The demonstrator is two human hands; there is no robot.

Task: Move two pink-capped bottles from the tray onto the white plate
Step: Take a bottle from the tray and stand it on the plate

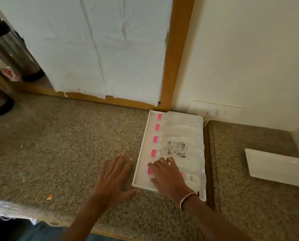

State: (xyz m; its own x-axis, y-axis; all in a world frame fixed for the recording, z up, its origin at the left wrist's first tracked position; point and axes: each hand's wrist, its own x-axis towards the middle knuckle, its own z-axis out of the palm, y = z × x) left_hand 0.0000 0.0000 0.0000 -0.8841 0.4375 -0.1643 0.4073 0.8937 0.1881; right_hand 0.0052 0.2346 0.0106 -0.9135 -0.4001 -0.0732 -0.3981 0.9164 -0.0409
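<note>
A white tray (141, 153) lies on the speckled stone counter, filled with several clear bottles lying on their sides, pink caps (153, 153) pointing left. My right hand (167, 178) rests over the nearest bottle (192, 178) at the tray's front, fingers spread across its pink cap end; I cannot tell whether it grips. My left hand (113, 181) lies flat and open on the counter just left of the tray. The white rectangular plate (275, 167) sits empty on the counter to the right, well apart from the tray.
A wooden strip (208, 162) divides the counter between tray and plate. A wall socket with a plug (213, 112) is behind the tray. A metal flask (14, 47) stands at the far left. A small orange scrap (49, 197) lies on the counter.
</note>
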